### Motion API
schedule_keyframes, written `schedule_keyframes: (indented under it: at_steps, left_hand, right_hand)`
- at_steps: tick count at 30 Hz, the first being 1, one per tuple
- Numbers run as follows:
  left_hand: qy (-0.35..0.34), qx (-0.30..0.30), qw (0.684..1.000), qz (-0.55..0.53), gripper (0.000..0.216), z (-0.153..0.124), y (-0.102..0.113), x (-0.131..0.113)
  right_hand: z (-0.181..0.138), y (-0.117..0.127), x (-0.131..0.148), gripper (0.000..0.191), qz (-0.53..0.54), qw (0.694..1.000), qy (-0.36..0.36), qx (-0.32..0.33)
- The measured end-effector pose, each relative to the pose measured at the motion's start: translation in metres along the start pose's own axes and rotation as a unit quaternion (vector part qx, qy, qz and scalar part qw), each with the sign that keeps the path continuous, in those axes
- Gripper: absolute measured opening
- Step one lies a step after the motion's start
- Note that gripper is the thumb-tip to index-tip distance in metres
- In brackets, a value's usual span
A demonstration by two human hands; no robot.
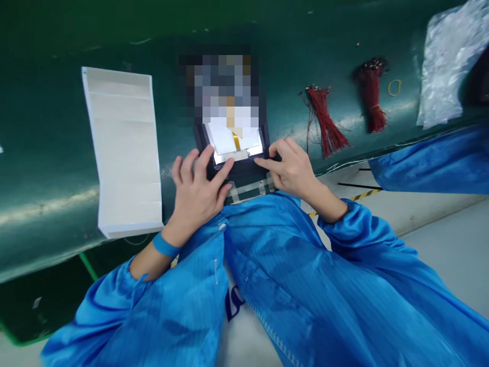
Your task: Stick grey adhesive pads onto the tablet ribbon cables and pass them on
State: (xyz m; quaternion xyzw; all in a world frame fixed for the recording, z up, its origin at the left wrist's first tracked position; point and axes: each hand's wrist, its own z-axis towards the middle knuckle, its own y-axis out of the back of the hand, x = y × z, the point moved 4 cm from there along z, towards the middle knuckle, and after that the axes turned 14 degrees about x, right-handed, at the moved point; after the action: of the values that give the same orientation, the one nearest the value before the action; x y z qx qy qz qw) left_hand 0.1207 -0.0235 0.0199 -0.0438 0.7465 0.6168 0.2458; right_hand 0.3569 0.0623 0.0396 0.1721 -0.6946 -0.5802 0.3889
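Note:
A flat device in a dark frame (199, 140) lies on the green table in front of me. Inside it is a shiny white and silver panel (221, 138), with an orange ribbon cable (237, 141) running down its middle. The upper part is blurred by blocks. My left hand (198, 186) spreads its fingers over the lower left corner, its index fingertip on the bottom edge of the panel. At the lower right corner, my right hand (292, 168) touches the edge with an outstretched index finger, its other fingers bent. Neither hand visibly grips anything.
A long white folded tray (124, 158) lies to the left. On the right are two bundles of dark red wires (326, 122) (374, 97), a rubber band (395, 87) and clear plastic bags (443, 71). Clear tape strips (248, 191) mark the table's near edge.

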Motion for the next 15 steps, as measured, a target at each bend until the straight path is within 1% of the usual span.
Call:
schedule_keyframes:
  at_steps: [1,2,4,6,7,9,13,15]
  left_hand:
    - [-0.001,0.001,1.0,-0.001,0.062,-0.003,0.001,0.005]
    - [-0.003,0.0,1.0,-0.002,0.061,-0.005,0.002,0.01]
    - [-0.005,-0.011,1.0,-0.007,0.057,-0.006,0.005,0.014]
    - [-0.002,-0.02,1.0,-0.019,0.052,-0.004,0.009,0.013]
    - [-0.004,-0.02,0.999,-0.027,0.051,-0.002,0.011,0.01]
    - [0.0,-0.015,0.999,-0.041,0.052,0.001,0.015,0.004]
    - [0.012,-0.001,0.999,-0.053,0.056,0.004,0.019,-0.005]
    - [0.015,-0.008,0.999,-0.051,0.057,0.004,0.021,-0.006]
  right_hand:
    - [-0.005,0.004,-0.012,0.033,0.004,1.0,-0.018,-0.021]
    - [-0.01,0.01,-0.026,0.032,0.008,0.997,-0.052,-0.048]
    - [-0.017,0.021,-0.058,0.028,0.013,0.983,-0.147,-0.105]
    - [-0.019,0.028,-0.084,0.024,0.012,0.965,-0.226,-0.129]
    - [-0.016,0.029,-0.094,0.023,0.011,0.96,-0.246,-0.131]
    - [-0.004,0.029,-0.107,0.023,0.009,0.959,-0.254,-0.127]
    - [0.033,0.025,-0.129,0.024,0.016,0.961,-0.243,-0.13]
    - [0.049,0.024,-0.143,0.024,0.023,0.962,-0.247,-0.113]
